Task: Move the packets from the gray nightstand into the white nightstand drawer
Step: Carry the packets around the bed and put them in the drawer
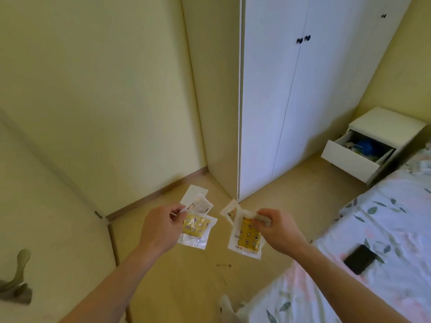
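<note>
Left of the white nightstand (pixel 382 127), well apart from it and above the floor, both hands carry packets. Left hand (pixel 158 226) pinches the left packets (pixel 194 229) by their upper edges; the front one hangs with its yellow insert tilted. Right hand (pixel 277 229) grips the right packets (pixel 247 234) at the top; the long axis runs roughly vertical, top edge toward the wardrobe (pixel 303 101). The nightstand's drawer (pixel 349 159) stands open beside the bed (pixel 384 229).
</note>
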